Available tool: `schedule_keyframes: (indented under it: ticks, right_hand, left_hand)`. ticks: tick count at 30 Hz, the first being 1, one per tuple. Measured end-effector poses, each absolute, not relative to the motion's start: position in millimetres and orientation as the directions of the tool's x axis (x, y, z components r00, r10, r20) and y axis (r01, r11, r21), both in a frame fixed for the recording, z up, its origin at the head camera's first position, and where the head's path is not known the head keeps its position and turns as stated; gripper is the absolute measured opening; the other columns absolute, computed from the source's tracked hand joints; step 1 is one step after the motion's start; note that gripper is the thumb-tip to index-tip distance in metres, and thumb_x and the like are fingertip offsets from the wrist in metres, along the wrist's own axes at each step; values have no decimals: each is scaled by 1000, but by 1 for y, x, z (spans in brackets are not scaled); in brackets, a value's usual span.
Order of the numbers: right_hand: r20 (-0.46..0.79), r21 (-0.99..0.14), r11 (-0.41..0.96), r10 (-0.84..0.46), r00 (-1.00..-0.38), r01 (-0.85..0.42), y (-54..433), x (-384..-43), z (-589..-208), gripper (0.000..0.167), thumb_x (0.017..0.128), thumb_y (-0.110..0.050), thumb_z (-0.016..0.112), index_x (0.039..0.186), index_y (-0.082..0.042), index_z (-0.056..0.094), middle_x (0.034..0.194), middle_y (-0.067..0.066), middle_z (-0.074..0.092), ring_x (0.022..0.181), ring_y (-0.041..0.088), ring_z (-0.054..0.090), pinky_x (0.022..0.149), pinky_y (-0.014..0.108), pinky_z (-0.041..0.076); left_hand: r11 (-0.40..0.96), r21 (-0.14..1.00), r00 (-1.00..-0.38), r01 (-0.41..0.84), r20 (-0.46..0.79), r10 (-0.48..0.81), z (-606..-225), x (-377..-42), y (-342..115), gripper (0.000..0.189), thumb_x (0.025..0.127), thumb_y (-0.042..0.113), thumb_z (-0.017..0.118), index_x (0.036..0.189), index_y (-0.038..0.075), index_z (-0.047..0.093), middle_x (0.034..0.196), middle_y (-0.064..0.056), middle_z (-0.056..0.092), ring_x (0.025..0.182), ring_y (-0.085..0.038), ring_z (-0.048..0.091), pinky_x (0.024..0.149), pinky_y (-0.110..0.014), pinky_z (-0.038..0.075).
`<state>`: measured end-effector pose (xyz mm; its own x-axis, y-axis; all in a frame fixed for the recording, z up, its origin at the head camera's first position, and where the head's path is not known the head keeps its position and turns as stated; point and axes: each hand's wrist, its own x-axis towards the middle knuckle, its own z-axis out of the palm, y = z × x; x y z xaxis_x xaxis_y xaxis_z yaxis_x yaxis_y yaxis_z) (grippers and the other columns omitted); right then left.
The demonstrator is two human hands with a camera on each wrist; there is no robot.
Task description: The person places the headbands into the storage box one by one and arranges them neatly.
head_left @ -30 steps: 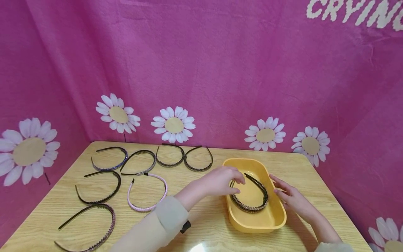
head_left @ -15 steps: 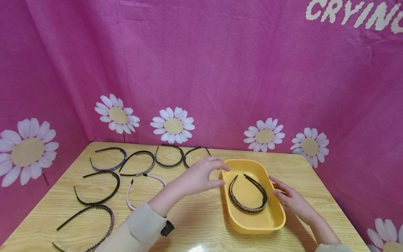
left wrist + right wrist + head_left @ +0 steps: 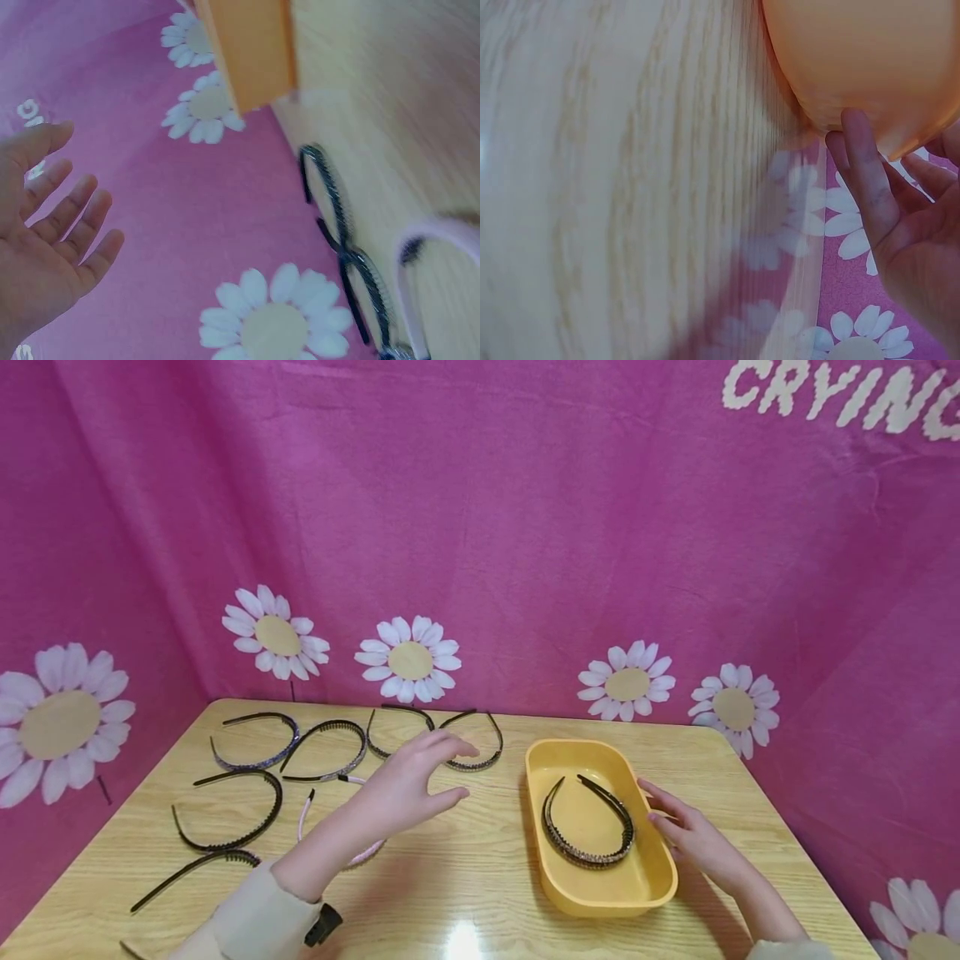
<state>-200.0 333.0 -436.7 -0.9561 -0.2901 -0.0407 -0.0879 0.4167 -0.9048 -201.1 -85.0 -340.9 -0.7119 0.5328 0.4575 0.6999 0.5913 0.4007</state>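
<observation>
My left hand (image 3: 408, 781) hangs over the table with its fingers spread, holding nothing, between the pink headband (image 3: 367, 853) and the far row of dark headbands. In the left wrist view its palm (image 3: 45, 262) is bare. My right hand (image 3: 701, 843) touches the right wall of the yellow tub (image 3: 562, 893) with extended fingers; the right wrist view has its fingertips against the tub's side (image 3: 855, 60). Dark, glittery toothed headbands (image 3: 592, 860) lie together inside the tub, their open ends toward the back.
Several more headbands lie on the left of the table (image 3: 465, 860), among them a blue glittery one (image 3: 281, 756), a black one (image 3: 273, 802) and a dark one (image 3: 480, 766) at the back. A pink cloth (image 3: 480, 527) with white daisies hangs behind.
My left hand has drawn out of the tub and moved left over the table, leaving the headbands in the tub. The right hand has stayed at the tub's side.
</observation>
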Motion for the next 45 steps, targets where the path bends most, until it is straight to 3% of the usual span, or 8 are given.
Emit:
schedule_keyframes:
  ticks: [6,16,23,28,35,45]
  right_hand:
    - [-51,-906,416,-281,-958,-74,332,-200,-435,58,100,-21,46,149,-5,21,138,38,34,100,14,60,72,31,56]
    - [-61,-900,431,-263,-963,-61,332,-200,-436,57,99,-21,47,149,-7,23,139,36,33,105,19,57,75,31,56]
    - [-61,-883,465,-245,-968,-62,331,-199,-434,56,99,-21,47,149,-8,24,139,35,35,106,24,57,72,30,56]
    - [-55,-883,464,-246,-968,-68,331,-200,-434,56,99,-20,47,149,-7,24,138,36,35,107,29,57,73,31,56]
    - [-54,-888,455,-252,-966,-69,332,-200,-436,57,99,-21,47,149,-7,24,139,36,33,111,31,55,75,32,56]
    - [-45,-897,437,-258,-965,-75,333,-201,-438,57,99,-21,47,149,-6,24,138,37,35,105,23,58,74,32,56]
  left_hand:
    - [633,407,-747,658,454,485,-353,-193,-108,43,78,20,76,118,17,60,114,5,61,111,-14,55,96,-37,46]
    - [703,382,-794,599,394,463,-379,-186,-141,44,76,15,78,115,12,60,110,3,62,98,-13,57,86,-34,50]
    - [744,400,-839,536,348,417,-396,-185,-156,41,74,16,77,112,14,61,104,3,61,89,-14,58,72,-30,51]
    - [750,439,-868,494,301,396,-405,-183,-163,40,73,16,77,109,18,60,98,5,60,83,-11,56,63,-25,44]
    - [708,465,-845,532,238,479,-419,-187,-174,44,72,10,78,111,8,57,90,-3,57,74,-11,54,61,-22,45]
    - [678,508,-822,531,114,558,-437,-200,-184,45,69,12,81,106,5,56,80,3,52,71,-7,47,63,-24,43]
